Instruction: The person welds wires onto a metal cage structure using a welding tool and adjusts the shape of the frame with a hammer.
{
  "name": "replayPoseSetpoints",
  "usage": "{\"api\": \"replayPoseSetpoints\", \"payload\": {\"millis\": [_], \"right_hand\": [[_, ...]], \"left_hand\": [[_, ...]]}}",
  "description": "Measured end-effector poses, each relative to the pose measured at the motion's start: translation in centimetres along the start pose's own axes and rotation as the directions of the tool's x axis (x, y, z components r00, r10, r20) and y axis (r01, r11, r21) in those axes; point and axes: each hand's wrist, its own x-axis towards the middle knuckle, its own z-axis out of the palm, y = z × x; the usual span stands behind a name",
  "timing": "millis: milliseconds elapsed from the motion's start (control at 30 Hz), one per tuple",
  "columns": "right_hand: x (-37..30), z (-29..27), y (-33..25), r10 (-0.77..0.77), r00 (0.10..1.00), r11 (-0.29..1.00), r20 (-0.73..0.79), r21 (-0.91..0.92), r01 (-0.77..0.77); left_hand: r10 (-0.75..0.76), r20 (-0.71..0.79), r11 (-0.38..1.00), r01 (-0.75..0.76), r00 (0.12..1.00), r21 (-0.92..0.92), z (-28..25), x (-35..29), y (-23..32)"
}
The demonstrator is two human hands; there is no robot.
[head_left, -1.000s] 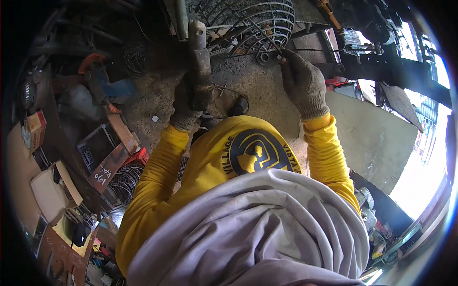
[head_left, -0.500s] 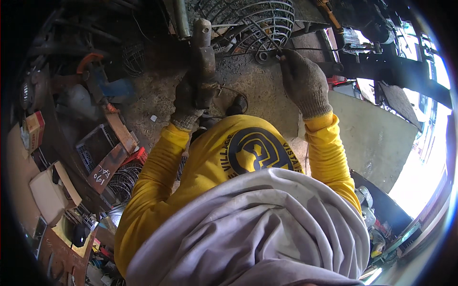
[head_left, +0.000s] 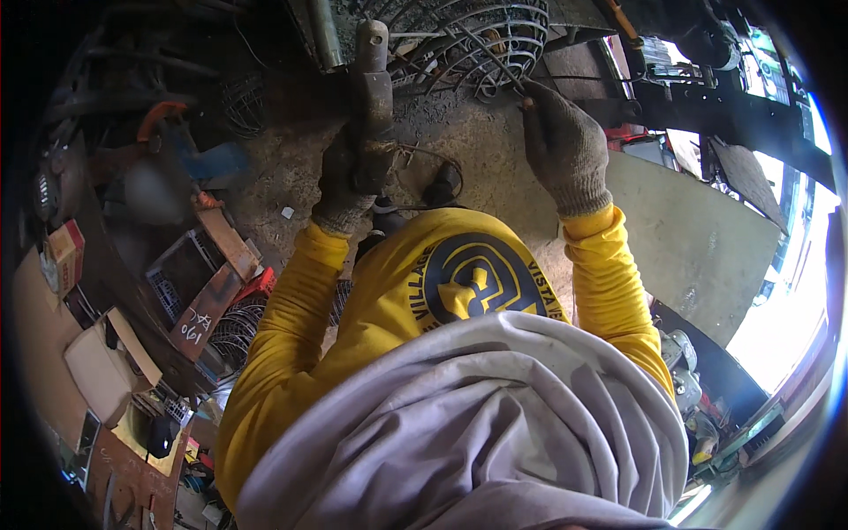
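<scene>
My left hand, in a dark knit work glove, is closed around the lower part of a thick grey metal bar. This bar stands out past the fingers and has a round hole near its far end. On the right, my gloved right hand pinches the near end of a thin metal rod between thumb and fingers. The rod slants up and left across a round cage of bent metal bars. Below the left hand, a thin wire loops out to the right.
A large flat panel leans at the right, below a dark steel beam. An open cardboard box, a dark crate and wire coils crowd the left. Another metal pipe stands beside the bar.
The metal bar in my left hand has shifted slightly upward in the picture. My right hand stays near the same place, its fingertips a little higher, still pinching the rod.
</scene>
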Motion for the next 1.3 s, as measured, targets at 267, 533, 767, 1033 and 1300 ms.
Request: {"api": "replayPoseSetpoints", "payload": {"millis": [267, 533, 767, 1033, 1300], "right_hand": [[0.0, -0.1, 0.4, 0.022, 1.0, 1.0, -0.01, 0.018, -0.021], [0.1, -0.3, 0.9, 0.037, 0.999, 0.999, -0.003, 0.007, -0.037], [0.0, -0.5, 1.0, 0.078, 0.996, 0.996, 0.044, 0.03, -0.079], [0.0, -0.2, 1.9, 0.039, 0.999, 0.998, -0.033, 0.056, -0.037], [0.1, -1.5, 0.8, 0.007, 1.0, 0.997, 0.015, 0.078, -0.008]], "left_hand": [[-0.108, 0.289, 0.901, 0.217, 0.951, -0.377, -2.2, 1.7, -1.4], [0.108, 0.099, 0.964, -0.129, 0.989, 0.234, 3.4, 0.0, 1.7], [-0.173, 0.174, 0.963, 0.204, 0.969, -0.177, 2.0, 0.5, 1.6], [-0.213, 0.202, 0.967, 0.236, 0.956, -0.096, 0.8, 2.0, 0.2], [0.198, 0.126, 0.666, -0.228, 0.972, 0.71, 2.6, 1.4, 1.1]]}}
